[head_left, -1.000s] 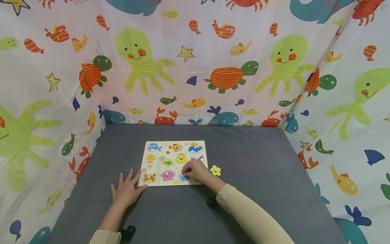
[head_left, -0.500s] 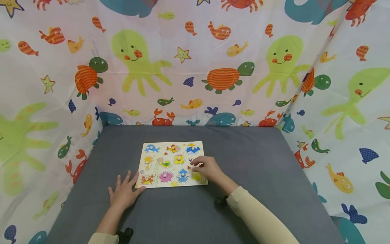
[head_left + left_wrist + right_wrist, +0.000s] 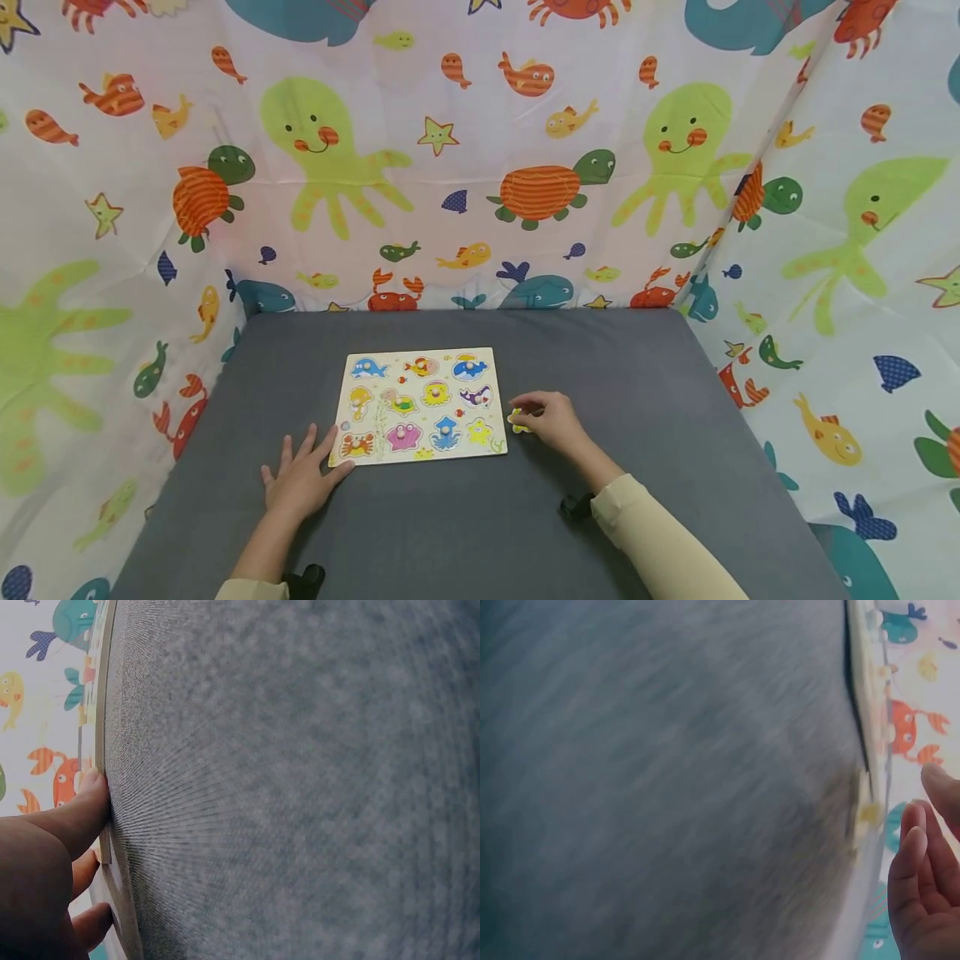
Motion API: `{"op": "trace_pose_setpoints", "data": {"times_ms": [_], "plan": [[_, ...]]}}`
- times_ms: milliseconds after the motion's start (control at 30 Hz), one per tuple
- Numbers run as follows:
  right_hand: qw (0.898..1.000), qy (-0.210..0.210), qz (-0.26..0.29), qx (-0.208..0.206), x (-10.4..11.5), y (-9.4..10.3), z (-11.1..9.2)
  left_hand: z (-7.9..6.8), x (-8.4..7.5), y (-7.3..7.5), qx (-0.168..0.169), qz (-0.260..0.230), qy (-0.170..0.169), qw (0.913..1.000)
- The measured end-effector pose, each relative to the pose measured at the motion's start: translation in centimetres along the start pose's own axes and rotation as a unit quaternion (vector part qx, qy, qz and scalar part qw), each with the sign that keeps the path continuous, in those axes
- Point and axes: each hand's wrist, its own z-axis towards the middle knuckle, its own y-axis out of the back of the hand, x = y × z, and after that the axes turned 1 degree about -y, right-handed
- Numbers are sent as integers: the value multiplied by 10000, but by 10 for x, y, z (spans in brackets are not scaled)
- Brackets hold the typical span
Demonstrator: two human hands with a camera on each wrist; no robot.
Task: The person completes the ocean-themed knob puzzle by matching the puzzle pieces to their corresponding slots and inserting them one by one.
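Note:
A wooden peg puzzle board [image 3: 450, 408] with several sea-animal pieces lies on the grey table. My left hand [image 3: 300, 482] is spread beside its lower left corner, with the fingertips and thumb on the edge; the left wrist view shows the thumb [image 3: 79, 814] against the board's side. Just right of the board, the yellow star piece [image 3: 517, 422] lies on the table. My right hand [image 3: 551, 421] hovers over the star and partly covers it. In the right wrist view, its thumb and fingers stand apart above the blurred star [image 3: 864, 814], with no grip on it visible.
On the board, the blue squid piece [image 3: 446, 435] sits in its slot, left of a star-shaped spot [image 3: 480, 431] without a knob. A patterned sea-animal curtain [image 3: 480, 200] surrounds the back and sides of the grey table [image 3: 420, 533].
My right hand has left the squid piece and moved right, off the board, to the loose star. My left hand stays at the board's corner. The head view has shifted slightly.

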Motion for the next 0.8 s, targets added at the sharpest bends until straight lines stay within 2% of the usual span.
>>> {"op": "trace_pose_setpoints", "data": {"times_ms": [133, 267, 467, 633, 800], "plan": [[9996, -167, -189, -103, -7, 4, -3, 1, 0, 1, 19, 5, 24, 10000], [9992, -146, -352, -116, -14, 5, -3, 0, -1, 1, 41, -21, 51, 10000], [9993, -252, -260, 34, -20, 0, -1, -3, 3, -1, 31, -53, 51, 10000], [9993, -202, -295, 119, -19, -3, 0, -3, 5, -1, -6, -54, 69, 10000], [9989, -262, -376, 23, -11, -3, 1, -2, 4, 0, -41, -94, 54, 9999]]}}
